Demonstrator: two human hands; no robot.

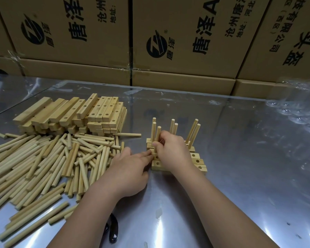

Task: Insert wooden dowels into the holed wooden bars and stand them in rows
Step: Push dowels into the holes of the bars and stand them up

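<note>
- While the right hand [170, 149] reaches forward over the shiny metal bench [240, 176], its grip pinches one pale round wooden dowel [158, 134] between thumb and fingertips, low down on the stick.
- That dowel stands almost straight up at the left end of a small row of light wooden bars with holes [195, 159].
- These bars lie side by side on the bench, right in front of the person.
- Six more upright dowels [192, 129] stick out of the far bars, in pairs at the left, middle and right, and some lean a little.
- The near bars show open holes on top.
- The left hand [131, 169] lies palm down with straight fingers that point at the bars.
- One fingertip touches the left end of a near bar, so this grip is loose and holds nothing.
- Both bare forearms come up from the bottom edge.
- A big pile of loose dowels [43, 158] lies just beside the left hand.
- Behind that pile sits a stack of more holed bars [79, 113].
- Brown cardboard boxes with black print [186, 42] stand along the back.
- A small black shiny thing [113, 230] lies beside the left forearm; what it is cannot be told.
</note>
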